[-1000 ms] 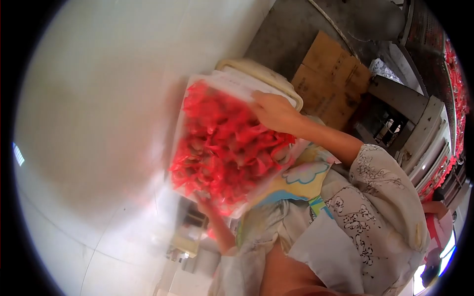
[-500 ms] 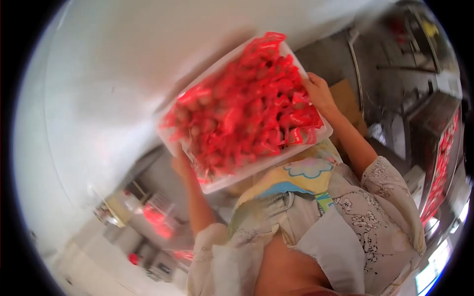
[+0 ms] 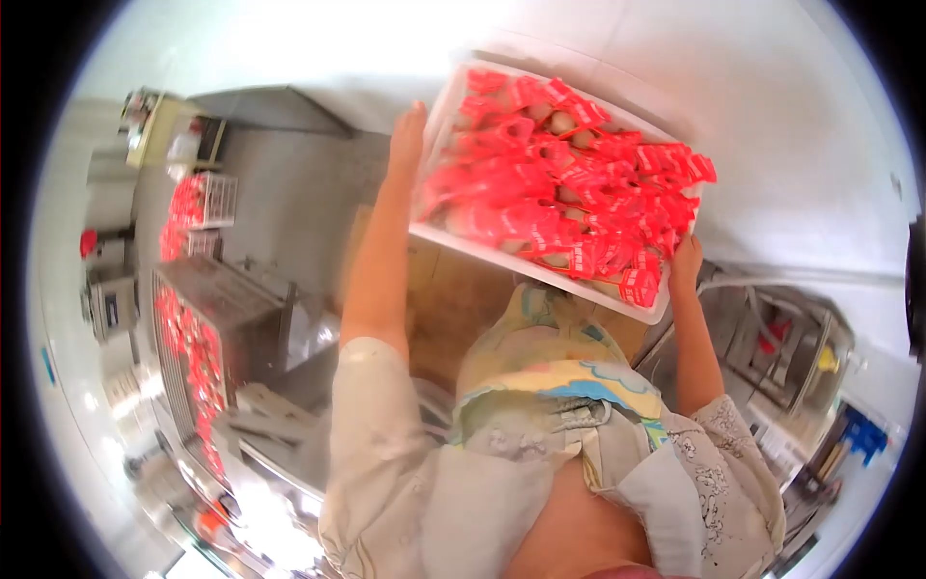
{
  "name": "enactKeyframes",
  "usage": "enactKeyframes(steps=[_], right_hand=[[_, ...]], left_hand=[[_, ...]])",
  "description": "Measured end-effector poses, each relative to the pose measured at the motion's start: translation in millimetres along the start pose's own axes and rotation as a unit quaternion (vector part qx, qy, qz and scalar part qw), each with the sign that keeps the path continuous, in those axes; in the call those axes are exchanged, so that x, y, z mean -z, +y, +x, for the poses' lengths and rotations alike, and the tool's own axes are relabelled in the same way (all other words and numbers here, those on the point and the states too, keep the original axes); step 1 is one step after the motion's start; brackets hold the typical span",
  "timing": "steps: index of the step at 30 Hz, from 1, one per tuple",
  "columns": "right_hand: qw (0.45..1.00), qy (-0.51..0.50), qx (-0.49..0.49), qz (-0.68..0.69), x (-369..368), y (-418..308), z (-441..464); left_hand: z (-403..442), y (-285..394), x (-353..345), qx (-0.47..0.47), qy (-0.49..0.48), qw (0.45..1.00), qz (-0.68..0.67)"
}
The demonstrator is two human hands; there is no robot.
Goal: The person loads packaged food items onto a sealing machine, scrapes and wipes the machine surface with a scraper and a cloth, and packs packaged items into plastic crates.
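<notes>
I carry a shallow white plastic tray [image 3: 526,269] in front of me, tilted in the view. It is heaped with red plastic packets [image 3: 579,183] that have pale printing, and round, brownish, egg-like shapes show among them. My left hand [image 3: 408,140] grips the tray's left side, its fingertips showing near the upper corner. At the lower right side, my right hand [image 3: 686,262] is closed around the rim, with its fingers partly hidden by the tray.
A metal table [image 3: 227,299] at left bears many red packets. Beyond it stand a white crate [image 3: 221,200] and a yellowish stand [image 3: 154,132]. Brown cardboard [image 3: 444,304] lies on the floor below the tray. A metal frame [image 3: 786,338] is at right, near the white wall [image 3: 801,145].
My view has swung round: the wall is now at upper right and the packet-covered table at left. The tray has turned with my body, still held by both hands.
</notes>
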State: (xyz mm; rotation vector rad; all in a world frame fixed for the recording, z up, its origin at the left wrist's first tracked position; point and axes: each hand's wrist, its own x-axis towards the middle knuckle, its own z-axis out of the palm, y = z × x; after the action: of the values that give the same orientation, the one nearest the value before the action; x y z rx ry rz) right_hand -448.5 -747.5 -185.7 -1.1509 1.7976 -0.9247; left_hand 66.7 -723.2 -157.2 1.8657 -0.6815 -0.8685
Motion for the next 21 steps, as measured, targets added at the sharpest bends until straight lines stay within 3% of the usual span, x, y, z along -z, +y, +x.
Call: enactKeyframes(steps=[2, 4, 6, 8, 10, 16, 17, 20, 21], right_hand=[[1.000, -0.002, 0.010, 0.002, 0.5, -4.1, -1.4], [0.999, -0.010, 0.033, -0.008, 1.3, -6.9, -4.1], [0.996, -0.036, -0.019, 0.076, -0.1, -15.9, -9.3], [0.991, -0.062, -0.051, 0.108, -3.2, -20.6, -2.8], [0.991, -0.073, -0.063, 0.092, 0.2, -13.1, 2.5], [0.990, -0.099, -0.081, 0.060, 0.6, -11.7, 13.8], [0.990, -0.105, -0.074, 0.060, 1.6, -6.9, 17.5], [0.960, -0.273, -0.051, -0.034, 31.3, 7.6, 52.4], [0.945, -0.249, -0.123, -0.176, 35.5, -48.7, 22.5]], left_hand=[[-36.4, 13.2, 10.6, -0.041, 0.066, 0.985, -0.152], [-87.3, 20.1, 17.2, -0.091, 0.111, 0.976, -0.163], [-143.2, 18.3, 4.4, -0.111, 0.177, 0.958, -0.197], [-192.2, -8.0, -14.3, -0.157, 0.298, 0.939, -0.067], [-233.5, -25.5, -31.7, -0.110, 0.338, 0.929, -0.102], [-309.9, -17.8, -62.2, 0.022, 0.230, 0.970, -0.079], [-311.8, -24.9, -64.0, 0.010, 0.219, 0.972, -0.087], [-314.5, -17.0, -60.0, -0.098, 0.255, 0.962, 0.002], [-310.7, -14.9, -57.7, -0.111, 0.261, 0.959, 0.017]])
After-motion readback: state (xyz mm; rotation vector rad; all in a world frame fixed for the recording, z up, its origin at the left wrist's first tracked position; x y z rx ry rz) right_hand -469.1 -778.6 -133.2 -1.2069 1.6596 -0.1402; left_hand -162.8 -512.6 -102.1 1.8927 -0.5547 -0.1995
